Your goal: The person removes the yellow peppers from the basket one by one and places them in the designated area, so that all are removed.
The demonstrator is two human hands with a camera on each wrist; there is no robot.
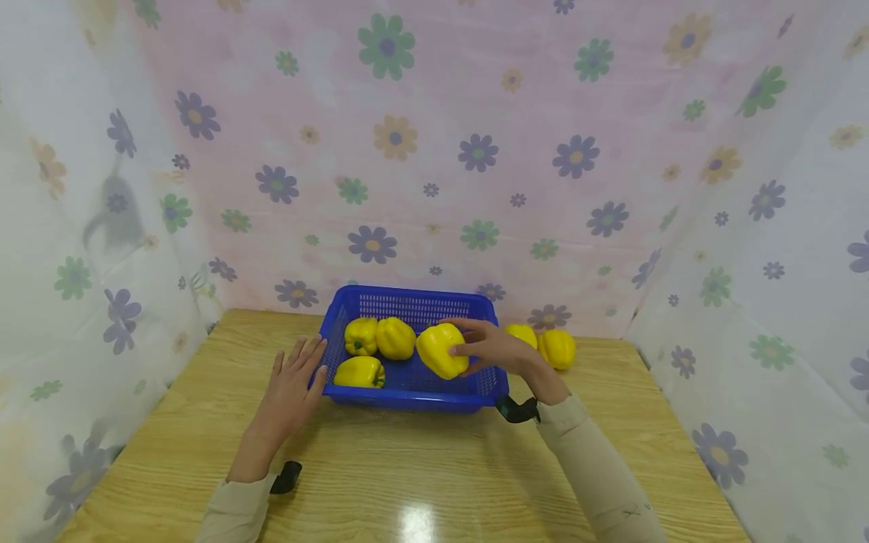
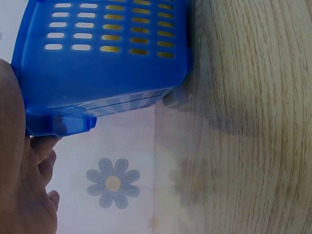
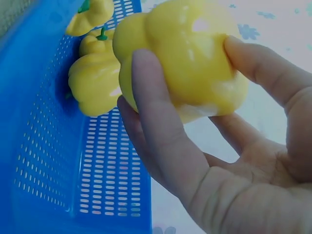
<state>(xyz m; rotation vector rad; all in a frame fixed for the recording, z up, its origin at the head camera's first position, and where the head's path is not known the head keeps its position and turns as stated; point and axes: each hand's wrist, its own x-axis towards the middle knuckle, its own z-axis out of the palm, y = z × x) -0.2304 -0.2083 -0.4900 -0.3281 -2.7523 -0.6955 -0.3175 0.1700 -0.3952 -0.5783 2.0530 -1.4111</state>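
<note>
My right hand (image 1: 498, 348) grips a yellow bell pepper (image 1: 441, 351) over the right half of a blue plastic basket (image 1: 407, 401). In the right wrist view, the thumb and fingers curve round the held pepper (image 3: 185, 58), with the basket floor (image 3: 109, 170) lower and to the left. Inside the basket's left half lie three more yellow bell peppers (image 1: 395, 338), two at the back and one along the front. At the left end of the rim my left hand (image 1: 292, 388) rests with its fingers stretched out; its wrist view shows it against the slotted basket wall (image 2: 102, 73).
Two yellow bell peppers (image 1: 557, 349) sit on the wooden table (image 1: 380, 467) just right of the basket, one partly hidden by my right hand. Behind and at both sides hangs a flowered cloth (image 1: 434, 151). The basket stands near the table's back edge.
</note>
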